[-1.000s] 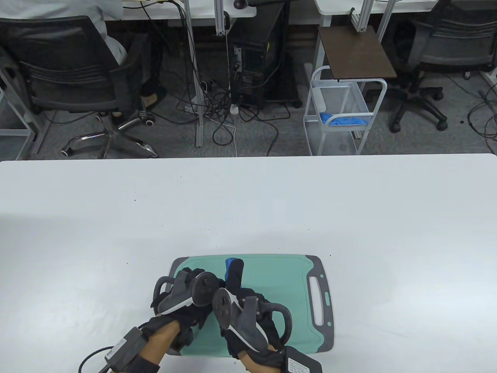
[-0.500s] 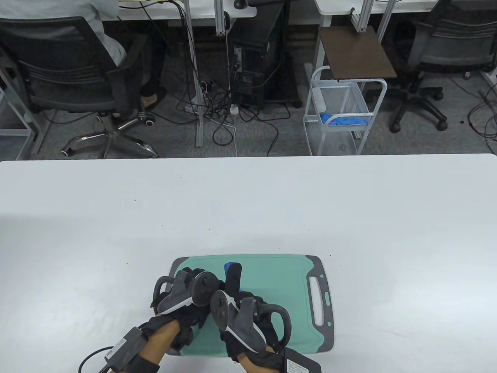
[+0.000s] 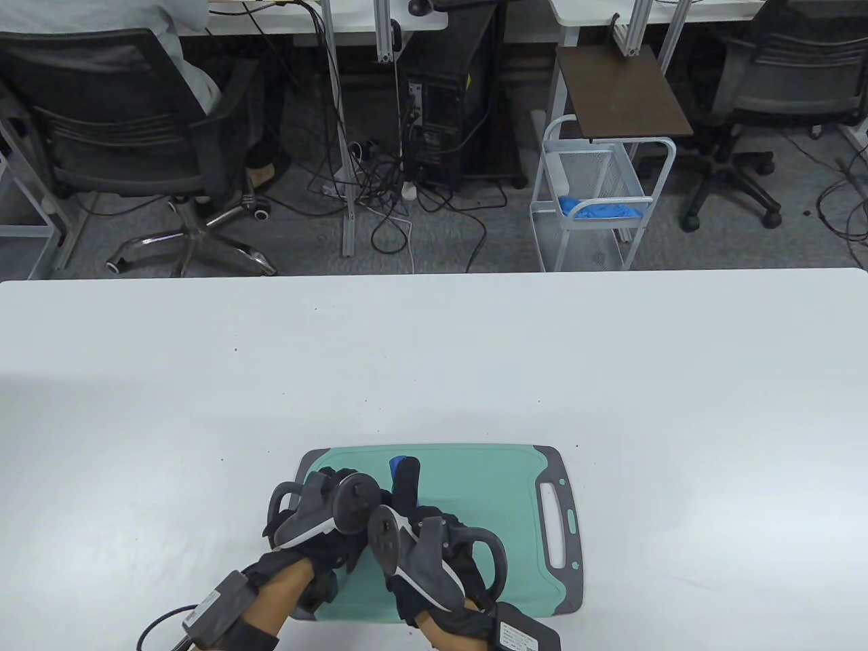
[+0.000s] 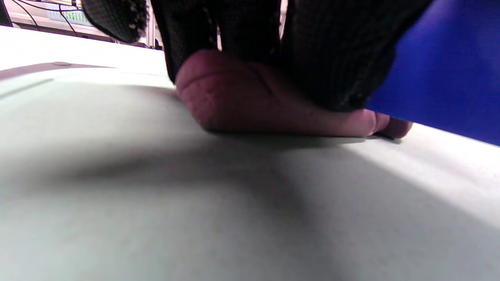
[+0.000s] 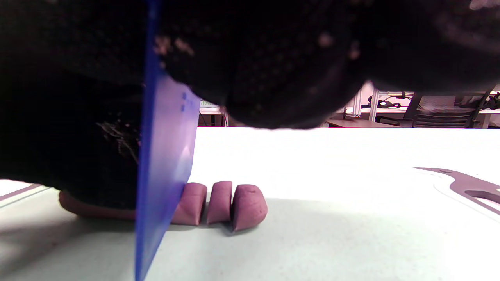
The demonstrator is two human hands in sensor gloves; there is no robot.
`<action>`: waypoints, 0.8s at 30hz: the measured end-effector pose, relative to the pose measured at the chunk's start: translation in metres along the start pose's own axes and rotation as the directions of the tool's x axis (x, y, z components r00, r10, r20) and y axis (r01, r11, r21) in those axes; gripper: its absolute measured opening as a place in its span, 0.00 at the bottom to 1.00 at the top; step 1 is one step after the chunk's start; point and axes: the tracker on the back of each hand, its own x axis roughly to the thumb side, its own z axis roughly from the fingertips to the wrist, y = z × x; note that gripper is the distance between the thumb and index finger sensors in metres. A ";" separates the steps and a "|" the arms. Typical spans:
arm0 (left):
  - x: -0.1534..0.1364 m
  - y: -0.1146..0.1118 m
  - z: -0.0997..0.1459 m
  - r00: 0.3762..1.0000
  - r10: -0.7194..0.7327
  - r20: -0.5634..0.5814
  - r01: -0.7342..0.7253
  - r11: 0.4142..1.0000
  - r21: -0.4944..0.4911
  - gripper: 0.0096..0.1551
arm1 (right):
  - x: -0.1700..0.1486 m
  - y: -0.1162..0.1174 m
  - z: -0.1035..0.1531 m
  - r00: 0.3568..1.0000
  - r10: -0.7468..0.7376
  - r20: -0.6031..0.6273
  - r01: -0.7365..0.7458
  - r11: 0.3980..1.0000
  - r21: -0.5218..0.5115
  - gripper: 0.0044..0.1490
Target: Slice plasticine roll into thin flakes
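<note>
A mauve plasticine roll (image 4: 250, 97) lies on the green cutting board (image 3: 488, 488). My left hand (image 3: 325, 505) holds the roll down, gloved fingers (image 4: 242, 35) on top of it. My right hand (image 3: 417, 515) grips a blue plastic blade (image 5: 164, 156), edge down on the board, standing against the roll's cut end. Three cut slices (image 5: 220, 203) stand side by side just right of the blade. The blade's tip shows in the table view (image 3: 395, 465) and its flat side in the left wrist view (image 4: 449, 70). In the table view both hands hide the roll.
The board's grey handle end (image 3: 559, 515) with its slot lies to the right and also shows in the right wrist view (image 5: 461, 183). The white table (image 3: 434, 359) stretches beyond the board. Chairs, cables and a wire cart (image 3: 597, 196) stand past the far edge.
My right hand and the blue blade have shifted slightly left, toward my left hand. The left hand has stayed on the roll.
</note>
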 end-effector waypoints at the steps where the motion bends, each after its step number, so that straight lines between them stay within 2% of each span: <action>1: 0.000 0.000 0.000 1.000 0.000 0.000 0.000 1.000 0.000 0.27 | 0.000 0.001 0.000 1.000 0.000 0.001 0.000 1.000 -0.001 0.54; 24: -0.001 0.000 0.000 1.000 0.012 -0.002 -0.012 1.000 -0.003 0.27 | 0.004 0.017 -0.006 1.000 0.020 0.018 -0.020 1.000 -0.018 0.54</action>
